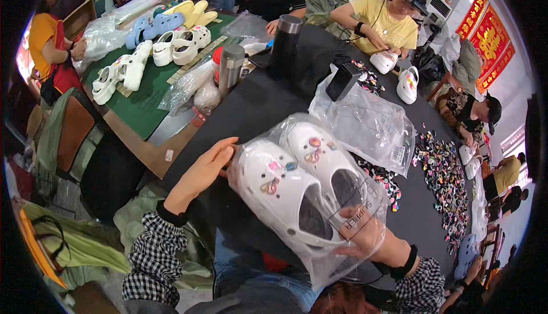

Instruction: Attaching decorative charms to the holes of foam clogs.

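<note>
A pair of white clogs (311, 162) with small colourful charms on the toes lies inside a clear plastic bag (363, 195), held over the black table. My right hand (365, 235) shows through the plastic at the heel end, its fingers closed about the clogs' heels. Beside the toe end is my left hand (201, 170), with fingers stretched out and nothing gripped; its fingertips are at the bag's edge, and whether they touch it I cannot tell.
Another clear bag (371, 123) lies beyond the clogs, next to a black box (342, 81). Loose charms (442, 185) are heaped at right. Two tumblers (231, 68) stand at the back. More clogs (123, 71) sit on the green table. Several people work around.
</note>
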